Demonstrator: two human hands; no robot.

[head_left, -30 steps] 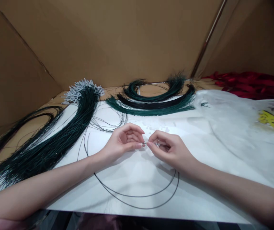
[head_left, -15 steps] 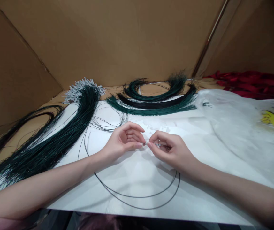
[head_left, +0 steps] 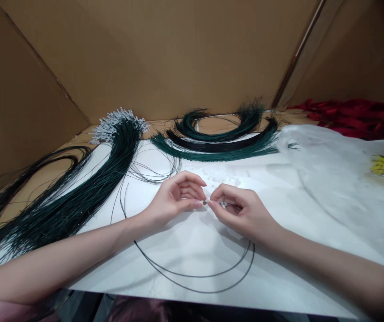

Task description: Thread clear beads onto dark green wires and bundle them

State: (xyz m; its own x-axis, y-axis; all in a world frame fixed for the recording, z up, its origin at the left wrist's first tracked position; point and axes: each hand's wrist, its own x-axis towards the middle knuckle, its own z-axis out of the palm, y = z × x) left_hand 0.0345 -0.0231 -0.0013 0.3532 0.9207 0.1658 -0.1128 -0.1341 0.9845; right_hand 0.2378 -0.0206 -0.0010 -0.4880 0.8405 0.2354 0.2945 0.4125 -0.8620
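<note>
Just above the middle of the white table surface (head_left: pixel 185 250), my left hand (head_left: pixel 178 194) and my right hand (head_left: pixel 241 208) meet almost fingertip to fingertip. The left thumb and forefinger close on the end of a thin dark wire (head_left: pixel 195 277). Opposite it, my right hand pinches a tiny white bead at the wire, with more white beads (head_left: pixel 224 204) showing between its fingers. The wire curves below both hands in two loops towards the table's front edge. Small loose white beads (head_left: pixel 225 180) lie on the table just behind my fingertips.
A thick bundle of dark green wires (head_left: pixel 101 188) tipped with white beads (head_left: pixel 118 123) lies at left. Curved wire bundles (head_left: pixel 215 156) sit at the back. At right are a clear plastic bag (head_left: pixel 339 179) and red ribbons (head_left: pixel 356 120). Cardboard walls (head_left: pixel 192 58) surround the table.
Both hands keep their pinch, fingertips still close together. The whole view has shifted slightly, with everything a little further right; finger movement is barely visible.
</note>
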